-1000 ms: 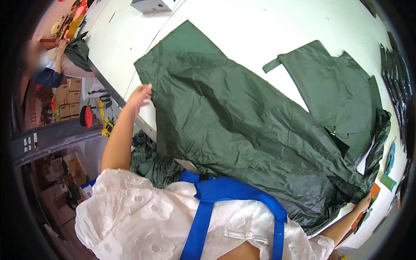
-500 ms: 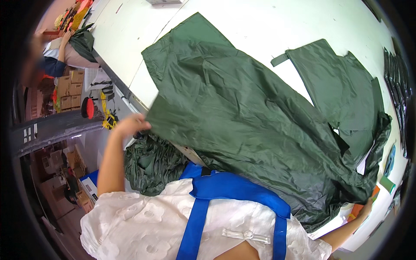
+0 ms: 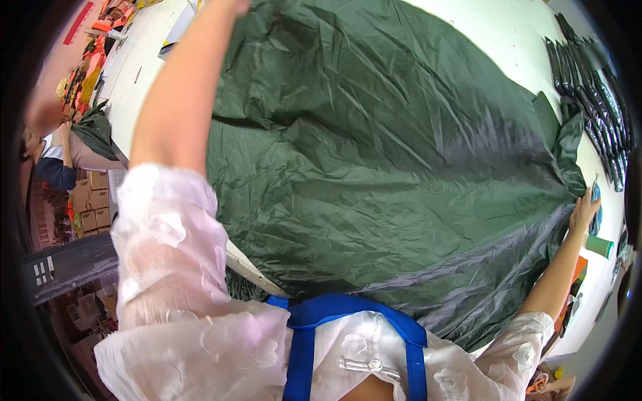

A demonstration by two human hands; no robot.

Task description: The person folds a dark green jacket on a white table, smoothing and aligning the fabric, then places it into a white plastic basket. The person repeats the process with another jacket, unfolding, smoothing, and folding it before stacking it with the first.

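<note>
Spreading the green cloth on the white table, the right hand lies flat, fingers loose; the left hand's grip is cut off from view.

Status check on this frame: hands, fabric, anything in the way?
Left hand up at the top edge, gripping the dark green fabric. Right hand flat on its right edge. Fabric spread wide over the white table. Dark strips lie beside it.

dark green crinkled fabric spread flat over white table
</note>
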